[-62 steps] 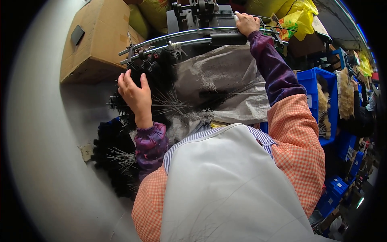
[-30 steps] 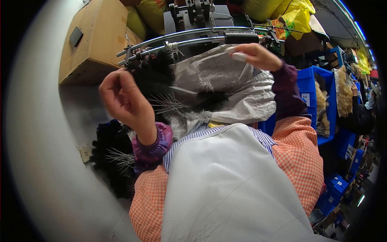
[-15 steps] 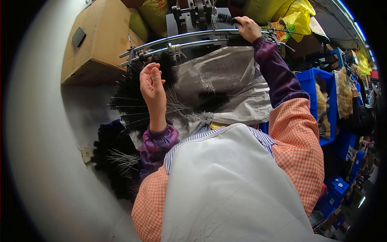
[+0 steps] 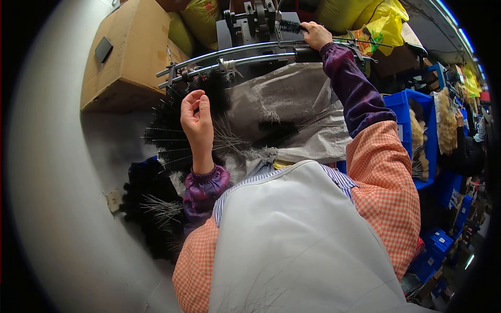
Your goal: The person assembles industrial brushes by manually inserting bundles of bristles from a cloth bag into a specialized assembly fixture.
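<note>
My right hand reaches far forward and grips a black bottle brush at the dark metal machine. My left hand is raised in front of me, palm toward me, fingers loosely curled, holding nothing. Just beyond and left of it lies a heap of black wire-stemmed brushes. Two curved metal rails run across the machine's front, with a black handle under my right wrist.
A grey plastic sack lies under the rails. A cardboard box stands at the far left. More black brushes pile up at lower left. Blue crates with pale bristle bundles stand on the right, yellow bags behind.
My right hand went from the machine to the sack and back up to the machine. My left hand left the brush heap, rose, and now hovers with curled fingers.
</note>
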Motion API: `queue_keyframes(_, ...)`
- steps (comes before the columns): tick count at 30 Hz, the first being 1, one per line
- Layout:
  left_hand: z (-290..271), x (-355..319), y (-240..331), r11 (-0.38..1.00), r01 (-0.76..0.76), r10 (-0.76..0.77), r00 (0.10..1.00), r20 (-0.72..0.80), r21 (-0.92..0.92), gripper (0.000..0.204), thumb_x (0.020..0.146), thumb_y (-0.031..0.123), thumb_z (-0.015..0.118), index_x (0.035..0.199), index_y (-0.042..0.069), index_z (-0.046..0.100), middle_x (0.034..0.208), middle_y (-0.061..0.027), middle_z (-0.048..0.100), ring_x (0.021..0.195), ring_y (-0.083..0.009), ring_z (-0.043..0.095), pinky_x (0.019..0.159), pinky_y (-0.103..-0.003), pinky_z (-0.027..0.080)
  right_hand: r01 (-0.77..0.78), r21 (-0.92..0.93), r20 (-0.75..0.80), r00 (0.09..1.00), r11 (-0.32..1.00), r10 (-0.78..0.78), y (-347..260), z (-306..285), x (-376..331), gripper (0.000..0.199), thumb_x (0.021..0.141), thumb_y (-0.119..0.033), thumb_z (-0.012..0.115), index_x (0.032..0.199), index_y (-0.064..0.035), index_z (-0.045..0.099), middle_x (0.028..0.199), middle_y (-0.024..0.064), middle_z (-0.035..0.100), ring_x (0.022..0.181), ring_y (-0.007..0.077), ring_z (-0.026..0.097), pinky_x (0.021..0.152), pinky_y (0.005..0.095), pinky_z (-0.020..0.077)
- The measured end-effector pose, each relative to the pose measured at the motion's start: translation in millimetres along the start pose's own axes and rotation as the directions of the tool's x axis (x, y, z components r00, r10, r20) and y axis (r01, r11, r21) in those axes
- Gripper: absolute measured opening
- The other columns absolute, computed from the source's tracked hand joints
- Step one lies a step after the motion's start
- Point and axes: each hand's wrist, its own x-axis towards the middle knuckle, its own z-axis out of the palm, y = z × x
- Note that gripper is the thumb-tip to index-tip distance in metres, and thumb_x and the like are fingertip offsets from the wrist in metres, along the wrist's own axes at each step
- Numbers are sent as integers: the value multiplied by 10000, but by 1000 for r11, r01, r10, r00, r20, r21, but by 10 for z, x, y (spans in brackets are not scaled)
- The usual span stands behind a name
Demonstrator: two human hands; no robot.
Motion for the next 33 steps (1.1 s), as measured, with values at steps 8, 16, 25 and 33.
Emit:
queue_keyframes(8, -28, -9, -36, 1000, 25, -25, 1000, -11, 5, 165, 870, 152, 564, 967, 19, 553, 865, -15, 547, 754, -63, 485, 639, -178, 415, 65, 30, 0, 998, 997, -65, 35, 42, 26, 345, 793, -200, 483, 1125, -189, 578, 1099, 56, 577, 995, 280, 557, 845, 412, 444)
queue_keyframes(16, -2, -12, -40, 999, 16, -15, 1000, -4, 44, 168, 864, 146, 569, 968, 15, 555, 863, -19, 549, 757, -70, 494, 637, -179, 420, 206, -92, -28, 977, 974, -209, 121, 112, 149, 321, 800, -225, 513, 1111, -207, 588, 1074, 8, 573, 1003, 221, 537, 836, 397, 445)
queue_keyframes(25, 46, -30, -58, 998, 1, -1, 1000, 3, 65, 172, 860, 145, 570, 968, 12, 554, 852, -16, 545, 723, -66, 486, 613, -184, 418, 234, -194, -106, 960, 953, -258, -20, 38, 105, 266, 810, -192, 538, 1063, -214, 616, 1031, -43, 577, 957, 171, 541, 804, 344, 466)
queue_keyframes(33, 63, -51, -99, 992, -7, 4, 1000, 19, 127, 164, 865, 152, 569, 971, 27, 570, 860, 5, 556, 725, -46, 494, 627, -178, 427, 170, -165, -44, 983, 972, -179, 153, 111, 305, 330, 774, -162, 537, 1094, -189, 612, 1138, -71, 565, 1039, 169, 528, 872, 332, 423)
